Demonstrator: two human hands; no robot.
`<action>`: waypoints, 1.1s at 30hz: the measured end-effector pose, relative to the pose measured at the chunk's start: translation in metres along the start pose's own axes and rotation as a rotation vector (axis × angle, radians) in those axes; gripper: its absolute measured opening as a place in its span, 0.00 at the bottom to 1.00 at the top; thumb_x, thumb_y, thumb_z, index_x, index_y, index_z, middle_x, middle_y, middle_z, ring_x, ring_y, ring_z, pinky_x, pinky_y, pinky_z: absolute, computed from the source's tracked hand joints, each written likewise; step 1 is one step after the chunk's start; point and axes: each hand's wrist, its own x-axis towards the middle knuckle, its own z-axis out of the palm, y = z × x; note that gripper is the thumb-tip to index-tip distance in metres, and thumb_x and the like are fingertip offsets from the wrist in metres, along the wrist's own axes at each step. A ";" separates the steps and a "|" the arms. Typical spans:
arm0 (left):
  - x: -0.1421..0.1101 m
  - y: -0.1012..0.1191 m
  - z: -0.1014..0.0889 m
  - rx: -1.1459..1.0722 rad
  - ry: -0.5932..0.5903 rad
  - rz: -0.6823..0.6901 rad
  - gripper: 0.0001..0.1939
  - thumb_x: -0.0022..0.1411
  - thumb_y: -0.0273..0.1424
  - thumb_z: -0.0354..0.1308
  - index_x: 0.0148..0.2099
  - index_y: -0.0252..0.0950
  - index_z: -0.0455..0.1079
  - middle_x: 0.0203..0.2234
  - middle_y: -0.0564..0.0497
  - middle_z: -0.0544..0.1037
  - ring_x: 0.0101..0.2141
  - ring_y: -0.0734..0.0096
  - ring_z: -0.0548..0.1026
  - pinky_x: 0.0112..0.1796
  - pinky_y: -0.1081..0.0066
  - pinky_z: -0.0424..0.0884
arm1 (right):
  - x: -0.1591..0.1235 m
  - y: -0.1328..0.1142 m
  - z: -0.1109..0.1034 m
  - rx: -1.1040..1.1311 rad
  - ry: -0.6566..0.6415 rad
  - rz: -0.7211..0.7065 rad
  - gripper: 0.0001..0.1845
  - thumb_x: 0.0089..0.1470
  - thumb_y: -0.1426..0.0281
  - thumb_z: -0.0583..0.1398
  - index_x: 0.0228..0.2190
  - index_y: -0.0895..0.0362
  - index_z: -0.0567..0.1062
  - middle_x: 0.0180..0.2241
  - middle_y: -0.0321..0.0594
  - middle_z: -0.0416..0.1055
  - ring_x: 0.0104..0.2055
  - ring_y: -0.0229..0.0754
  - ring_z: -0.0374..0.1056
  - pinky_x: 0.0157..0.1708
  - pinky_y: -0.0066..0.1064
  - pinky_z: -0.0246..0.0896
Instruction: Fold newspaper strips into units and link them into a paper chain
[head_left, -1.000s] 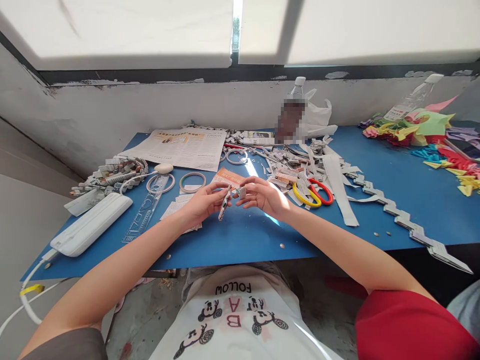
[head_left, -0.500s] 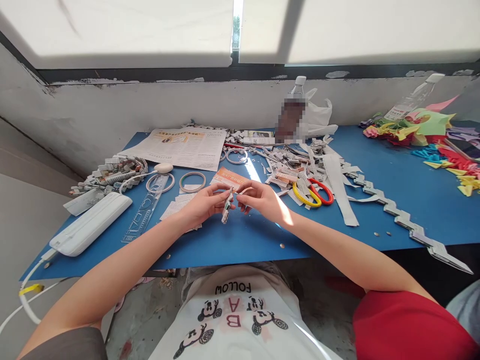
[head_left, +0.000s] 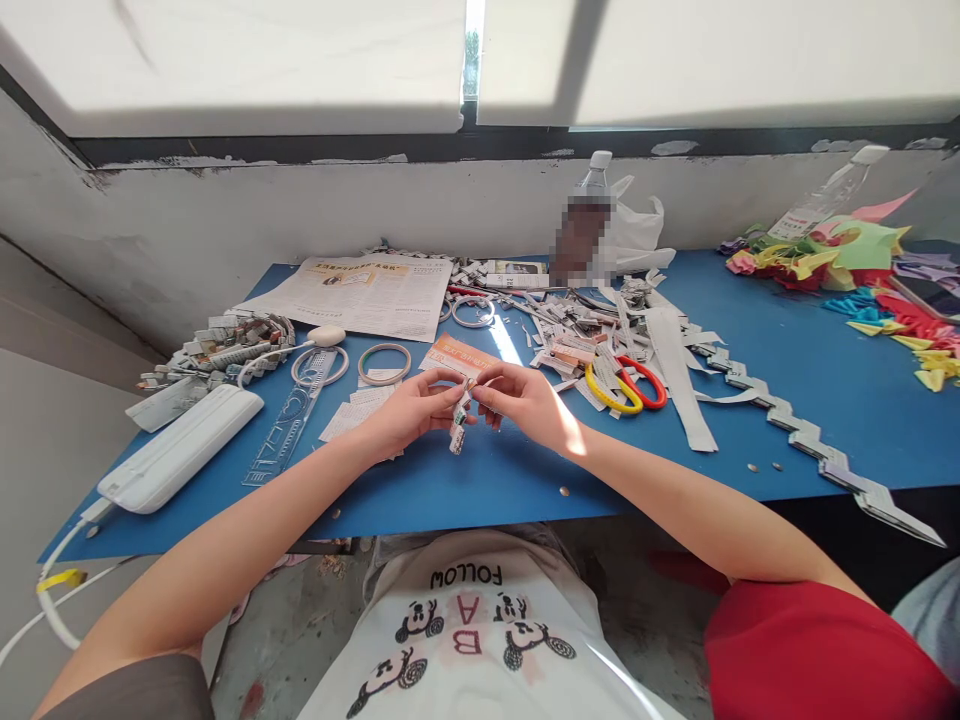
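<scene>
My left hand [head_left: 411, 408] pinches a short chain of folded newspaper strips [head_left: 457, 436] between thumb and fingers. The chain hangs tilted below the fingertips, above the blue table. My right hand [head_left: 521, 402] is closed too, its thumb and index finger at the chain's upper end. Its other fingers curl underneath and are partly hidden. Just behind both hands lies an orange-and-white printed paper piece [head_left: 454, 352]. Cut newspaper pieces [head_left: 352, 420] lie beside my left wrist, with a tape roll [head_left: 385, 364] behind them.
Scissors [head_left: 626, 392] with yellow and red handles rest by a heap of paper strips [head_left: 574, 335]. A long folded-paper chain [head_left: 806, 435] runs along the right. A white power strip [head_left: 184, 450], a clear ruler [head_left: 289, 425] and a newspaper sheet [head_left: 360, 295] are on the left.
The paper chain has shifted slightly right and down. My right fingertips, a little apart from the left ones before, now meet at the chain's top.
</scene>
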 end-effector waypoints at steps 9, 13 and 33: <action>-0.006 -0.011 0.008 0.582 0.235 0.733 0.06 0.61 0.32 0.60 0.42 0.39 0.72 0.38 0.50 0.79 0.39 0.68 0.79 0.44 0.67 0.75 | -0.012 -0.002 0.004 -0.369 0.154 -0.376 0.08 0.56 0.65 0.59 0.35 0.55 0.74 0.28 0.38 0.75 0.26 0.38 0.70 0.29 0.32 0.68; -0.015 -0.009 0.010 0.766 0.233 1.074 0.07 0.62 0.26 0.59 0.42 0.41 0.74 0.40 0.51 0.81 0.42 0.69 0.79 0.47 0.67 0.74 | -0.017 -0.003 0.000 -0.558 0.164 -0.698 0.06 0.56 0.68 0.58 0.36 0.53 0.74 0.29 0.40 0.77 0.28 0.41 0.72 0.30 0.34 0.69; -0.017 -0.002 0.009 0.844 0.157 1.264 0.09 0.60 0.24 0.61 0.42 0.39 0.72 0.37 0.50 0.80 0.39 0.71 0.80 0.46 0.68 0.77 | -0.012 -0.008 -0.007 -0.811 0.146 -1.243 0.18 0.55 0.79 0.59 0.47 0.55 0.69 0.32 0.41 0.79 0.31 0.39 0.76 0.29 0.29 0.73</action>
